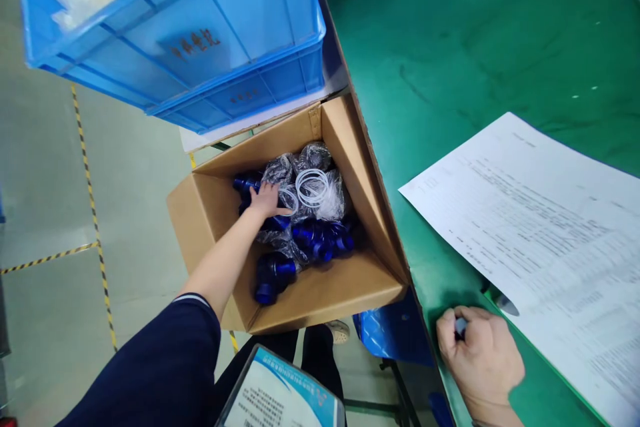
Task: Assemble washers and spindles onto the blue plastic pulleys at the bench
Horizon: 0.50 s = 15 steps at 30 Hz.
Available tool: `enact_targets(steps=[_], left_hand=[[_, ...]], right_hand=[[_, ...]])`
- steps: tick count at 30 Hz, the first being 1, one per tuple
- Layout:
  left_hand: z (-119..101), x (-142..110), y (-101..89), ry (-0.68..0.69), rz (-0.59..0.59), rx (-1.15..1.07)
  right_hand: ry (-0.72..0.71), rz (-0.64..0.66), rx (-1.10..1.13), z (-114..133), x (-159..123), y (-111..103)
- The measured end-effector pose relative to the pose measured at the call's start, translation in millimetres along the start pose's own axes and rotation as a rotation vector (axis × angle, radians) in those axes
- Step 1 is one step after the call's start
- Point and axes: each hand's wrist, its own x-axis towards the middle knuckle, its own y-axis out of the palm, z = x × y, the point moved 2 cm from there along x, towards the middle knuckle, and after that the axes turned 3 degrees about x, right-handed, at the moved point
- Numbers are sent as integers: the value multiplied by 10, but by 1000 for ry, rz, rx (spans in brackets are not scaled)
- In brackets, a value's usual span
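Two hands work well apart: the open left hand [267,200] presses on bagged blue plastic parts [320,240], all lying inside a cardboard box [213,227], while the right hand [480,360] grips a pen [461,327] beside a printed sheet [525,240].

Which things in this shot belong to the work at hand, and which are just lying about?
In use: left hand resting on blue parts in clear plastic bags, with white plastic rings, inside a cardboard box; right hand gripping a pen beside a printed sheet.

Lying about: blue plastic crates, green workbench, printed leaflet on a board, yellow-and-black floor tape.
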Motion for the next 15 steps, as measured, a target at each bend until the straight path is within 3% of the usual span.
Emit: enact_targets(steps=[2,5,10,15], left_hand=[[297,-54,-36,76,191,81],[491,-200,-49,190,183,185],[369,-275,-41,185,37,254],[139,-74,-130,200,30,244]], right_hand=[[3,1,-8,-3,-5,2],[10,10,-23,-7,-19,13],[14,13,-26,-23,-43,30],[3,9,-22,-20,-30,23]])
